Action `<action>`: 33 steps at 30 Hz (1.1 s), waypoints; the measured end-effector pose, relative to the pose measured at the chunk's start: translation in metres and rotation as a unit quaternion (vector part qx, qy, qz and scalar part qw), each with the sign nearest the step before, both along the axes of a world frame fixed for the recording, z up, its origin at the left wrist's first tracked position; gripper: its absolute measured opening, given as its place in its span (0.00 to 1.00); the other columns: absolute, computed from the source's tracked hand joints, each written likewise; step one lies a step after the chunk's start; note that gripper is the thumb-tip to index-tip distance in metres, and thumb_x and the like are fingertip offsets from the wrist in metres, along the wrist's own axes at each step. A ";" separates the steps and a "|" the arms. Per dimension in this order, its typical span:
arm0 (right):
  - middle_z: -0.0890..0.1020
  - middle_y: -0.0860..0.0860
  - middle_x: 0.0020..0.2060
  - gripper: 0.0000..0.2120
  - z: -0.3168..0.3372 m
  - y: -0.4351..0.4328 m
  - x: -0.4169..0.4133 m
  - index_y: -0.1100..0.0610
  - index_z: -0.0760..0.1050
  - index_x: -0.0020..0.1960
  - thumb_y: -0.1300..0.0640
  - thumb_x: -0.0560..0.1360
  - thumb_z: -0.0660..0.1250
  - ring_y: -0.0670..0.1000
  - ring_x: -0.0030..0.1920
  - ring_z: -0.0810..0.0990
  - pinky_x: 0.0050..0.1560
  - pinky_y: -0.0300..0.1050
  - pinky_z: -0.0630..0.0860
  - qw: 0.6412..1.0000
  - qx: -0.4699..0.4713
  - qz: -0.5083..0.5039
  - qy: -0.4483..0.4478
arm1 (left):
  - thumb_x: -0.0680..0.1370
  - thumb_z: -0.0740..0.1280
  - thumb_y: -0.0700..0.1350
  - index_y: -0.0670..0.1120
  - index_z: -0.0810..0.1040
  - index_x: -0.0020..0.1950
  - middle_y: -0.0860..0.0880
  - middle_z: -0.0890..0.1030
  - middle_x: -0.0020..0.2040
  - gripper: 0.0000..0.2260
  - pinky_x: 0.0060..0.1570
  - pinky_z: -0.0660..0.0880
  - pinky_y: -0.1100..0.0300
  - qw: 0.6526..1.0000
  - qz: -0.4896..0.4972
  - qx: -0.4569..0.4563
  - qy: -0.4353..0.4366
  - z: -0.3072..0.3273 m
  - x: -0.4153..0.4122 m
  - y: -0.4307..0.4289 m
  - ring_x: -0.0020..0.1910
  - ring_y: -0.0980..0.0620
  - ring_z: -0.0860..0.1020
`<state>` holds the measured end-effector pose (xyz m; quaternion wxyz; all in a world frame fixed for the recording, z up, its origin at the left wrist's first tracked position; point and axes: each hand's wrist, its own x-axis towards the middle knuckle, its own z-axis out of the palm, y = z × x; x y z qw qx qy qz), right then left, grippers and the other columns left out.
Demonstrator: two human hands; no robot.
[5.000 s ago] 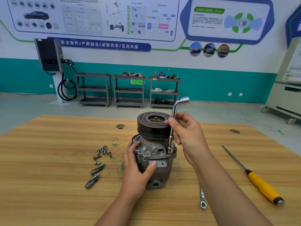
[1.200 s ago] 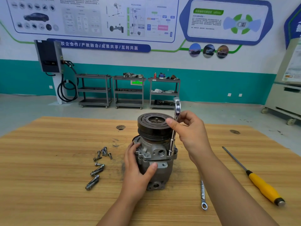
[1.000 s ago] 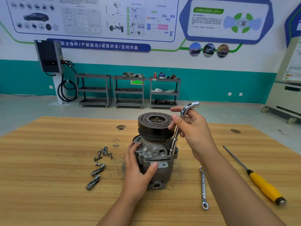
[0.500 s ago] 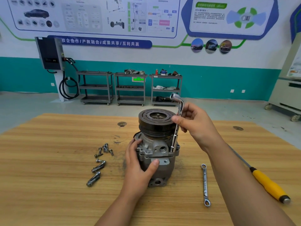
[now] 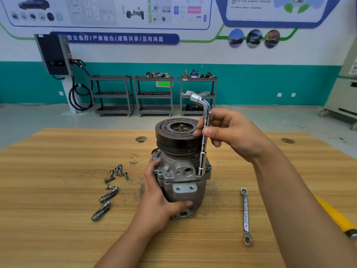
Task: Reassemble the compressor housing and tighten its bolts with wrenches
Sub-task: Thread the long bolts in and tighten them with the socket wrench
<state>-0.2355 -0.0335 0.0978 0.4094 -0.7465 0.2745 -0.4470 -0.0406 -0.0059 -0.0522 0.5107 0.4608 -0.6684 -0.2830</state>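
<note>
A grey metal compressor (image 5: pixel 183 176) with a black pulley on top stands upright in the middle of the wooden table (image 5: pixel 58 219). My left hand (image 5: pixel 160 200) grips its housing from the left, thumb across the front. My right hand (image 5: pixel 229 134) pinches the shaft of a chrome L-shaped socket wrench (image 5: pixel 203 140). The wrench stands upright, its lower socket down on the housing flange at the right, its bent head pointing up and left.
Several loose bolts (image 5: pixel 112 186) lie on the table left of the compressor. A ring spanner (image 5: pixel 245 215) lies to the right, and a yellow-handled screwdriver (image 5: pixel 336 217) shows beyond my right forearm. Shelving carts stand by the far wall.
The bent head of the L-wrench has swung round from pointing right to pointing left while its socket stayed on the flange. My left hand has kept its grip on the housing.
</note>
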 end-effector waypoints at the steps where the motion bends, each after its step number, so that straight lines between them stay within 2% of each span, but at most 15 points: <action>1: 0.85 0.50 0.38 0.06 0.000 -0.002 0.001 0.52 0.78 0.41 0.62 0.69 0.67 0.49 0.38 0.79 0.28 0.34 0.70 1.000 -0.001 -0.007 0.000 | 0.55 0.80 0.54 0.74 0.48 0.62 0.60 0.66 0.68 0.49 0.59 0.64 0.73 1.000 -0.005 0.003 0.001 0.000 0.000 -0.002 0.65 0.65 0.68; 3: 0.85 0.51 0.38 0.05 0.001 -0.005 0.003 0.50 0.79 0.39 0.60 0.67 0.69 0.48 0.33 0.75 0.25 0.34 0.68 1.000 -0.003 -0.020 0.006 | 0.56 0.81 0.52 0.75 0.49 0.60 0.69 0.67 0.62 0.49 0.55 0.65 0.78 1.000 -0.012 0.005 -0.004 0.001 0.002 -0.008 0.61 0.70 0.69; 4: 0.84 0.52 0.39 0.05 0.002 -0.007 0.004 0.50 0.79 0.38 0.59 0.66 0.70 0.47 0.30 0.73 0.24 0.35 0.68 1.000 -0.005 -0.028 0.009 | 0.57 0.81 0.51 0.75 0.49 0.60 0.70 0.68 0.61 0.49 0.56 0.66 0.77 1.000 -0.014 0.005 -0.007 0.002 0.003 -0.011 0.60 0.70 0.70; 6: 0.83 0.53 0.39 0.06 0.002 -0.010 0.006 0.49 0.79 0.37 0.60 0.68 0.71 0.46 0.26 0.71 0.23 0.35 0.67 0.998 -0.012 -0.050 0.019 | 0.58 0.81 0.48 0.75 0.48 0.59 0.62 0.69 0.64 0.49 0.60 0.67 0.69 1.000 -0.012 0.010 -0.011 0.006 0.002 -0.019 0.62 0.63 0.71; 8: 0.82 0.53 0.38 0.09 0.001 -0.014 0.006 0.51 0.78 0.38 0.64 0.70 0.71 0.45 0.24 0.70 0.23 0.35 0.67 0.996 -0.023 -0.083 0.019 | 0.58 0.81 0.48 0.77 0.47 0.57 0.60 0.69 0.64 0.49 0.58 0.67 0.69 1.000 -0.006 0.006 -0.017 0.008 0.000 -0.026 0.62 0.62 0.71; 11: 0.81 0.52 0.36 0.09 -0.004 -0.018 0.009 0.51 0.78 0.39 0.64 0.71 0.71 0.42 0.29 0.75 0.28 0.33 0.70 0.990 -0.047 -0.136 0.000 | 0.58 0.82 0.47 0.77 0.48 0.57 0.62 0.69 0.63 0.49 0.51 0.66 0.76 1.000 0.004 -0.003 -0.019 0.008 -0.006 -0.036 0.61 0.65 0.71; 15: 0.82 0.49 0.39 0.06 -0.005 -0.024 0.013 0.47 0.77 0.47 0.59 0.75 0.67 0.44 0.42 0.81 0.42 0.32 0.74 0.981 -0.075 -0.174 0.030 | 0.58 0.81 0.47 0.76 0.49 0.58 0.64 0.70 0.62 0.48 0.52 0.66 0.76 1.000 -0.011 0.005 -0.008 0.006 -0.005 -0.046 0.59 0.67 0.71; 17: 0.82 0.46 0.36 0.04 -0.001 -0.024 0.017 0.50 0.76 0.50 0.56 0.78 0.64 0.40 0.40 0.80 0.43 0.31 0.74 0.986 -0.058 -0.158 0.011 | 0.58 0.81 0.47 0.75 0.50 0.58 0.66 0.70 0.61 0.48 0.53 0.67 0.74 1.000 -0.024 0.013 -0.007 0.006 -0.003 -0.049 0.58 0.69 0.72; 19: 0.80 0.45 0.31 0.09 0.002 -0.024 0.023 0.54 0.78 0.48 0.52 0.79 0.60 0.37 0.35 0.77 0.41 0.35 0.71 0.984 -0.052 -0.172 -0.003 | 0.58 0.81 0.48 0.75 0.50 0.59 0.67 0.71 0.60 0.48 0.54 0.68 0.70 0.999 -0.034 0.025 -0.006 0.007 -0.001 -0.049 0.57 0.69 0.73; 21: 0.79 0.45 0.26 0.13 0.004 -0.025 0.030 0.53 0.78 0.42 0.50 0.79 0.59 0.37 0.31 0.76 0.40 0.37 0.68 0.977 -0.055 -0.207 -0.008 | 0.57 0.81 0.51 0.74 0.49 0.60 0.66 0.71 0.60 0.48 0.56 0.70 0.66 0.999 -0.033 0.026 -0.004 0.009 -0.001 -0.048 0.58 0.67 0.73; 24: 0.79 0.47 0.23 0.18 0.001 -0.024 0.044 0.54 0.76 0.34 0.46 0.79 0.60 0.39 0.27 0.75 0.35 0.32 0.69 0.950 -0.091 -0.299 -0.009 | 0.55 0.79 0.56 0.73 0.50 0.61 0.63 0.72 0.62 0.47 0.57 0.71 0.62 0.999 -0.022 0.025 0.003 0.009 -0.003 -0.046 0.59 0.63 0.74; 27: 0.78 0.48 0.23 0.21 -0.002 -0.021 0.054 0.55 0.75 0.32 0.44 0.78 0.60 0.41 0.27 0.75 0.35 0.38 0.73 0.929 -0.118 -0.350 -0.011 | 0.54 0.79 0.57 0.73 0.50 0.62 0.62 0.72 0.63 0.47 0.57 0.71 0.62 1.000 -0.014 0.015 0.004 0.008 -0.004 -0.044 0.60 0.62 0.73; 29: 0.80 0.48 0.24 0.18 0.000 -0.020 0.056 0.54 0.76 0.34 0.47 0.78 0.60 0.41 0.28 0.76 0.36 0.40 0.74 0.942 -0.087 -0.323 -0.026 | 0.54 0.79 0.57 0.73 0.50 0.62 0.62 0.71 0.63 0.48 0.58 0.70 0.62 1.000 -0.013 0.013 0.007 0.007 -0.003 -0.045 0.61 0.62 0.73; 30: 0.81 0.48 0.25 0.15 0.002 -0.019 0.054 0.53 0.77 0.37 0.49 0.79 0.60 0.41 0.28 0.77 0.35 0.39 0.74 0.953 -0.058 -0.293 -0.047 | 0.54 0.79 0.58 0.73 0.50 0.62 0.63 0.71 0.63 0.48 0.57 0.70 0.63 1.000 -0.012 0.013 0.007 0.007 -0.002 -0.045 0.61 0.63 0.73; 33: 0.82 0.52 0.26 0.07 0.011 -0.015 0.045 0.55 0.75 0.49 0.55 0.80 0.59 0.45 0.25 0.79 0.23 0.30 0.69 0.974 0.037 -0.184 -0.126 | 0.55 0.79 0.57 0.74 0.50 0.61 0.64 0.71 0.62 0.47 0.54 0.69 0.68 1.000 -0.013 0.010 0.006 0.007 -0.002 -0.046 0.59 0.66 0.73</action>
